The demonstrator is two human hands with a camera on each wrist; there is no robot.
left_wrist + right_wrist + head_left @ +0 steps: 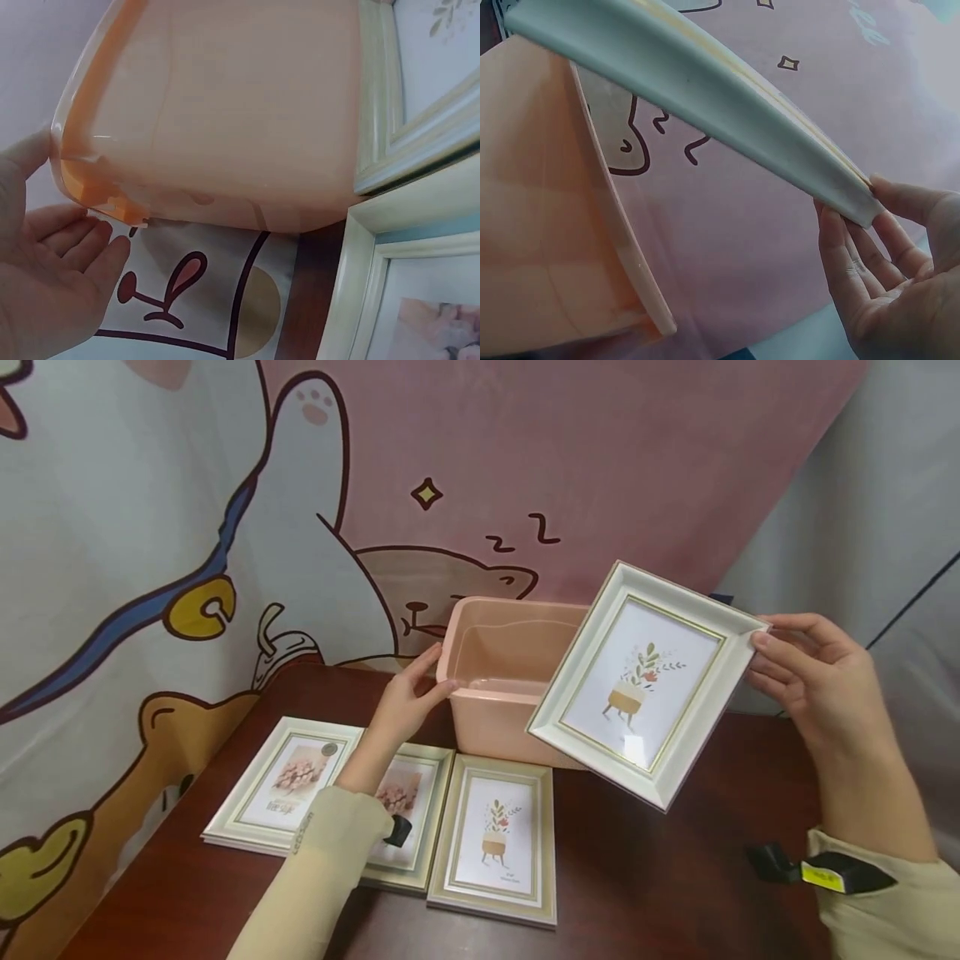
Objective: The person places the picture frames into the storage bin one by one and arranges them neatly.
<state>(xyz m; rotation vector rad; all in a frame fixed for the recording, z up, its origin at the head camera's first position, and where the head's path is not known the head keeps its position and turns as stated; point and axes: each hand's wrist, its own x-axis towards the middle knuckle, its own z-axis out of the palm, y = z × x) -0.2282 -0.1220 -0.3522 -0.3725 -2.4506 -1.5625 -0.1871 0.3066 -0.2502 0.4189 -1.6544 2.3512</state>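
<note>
One white picture frame [645,685], plant print, is hanging tilted in the air before the right part of a pink bin [491,722], the right hand [817,672] pinching it by a corner between thumb and fingers. The left hand [397,710] is gripping the bin's left rim, thumb and fingers closing on it. Further frames [495,835] are lying side by side on a dark red table [660,893].
</note>
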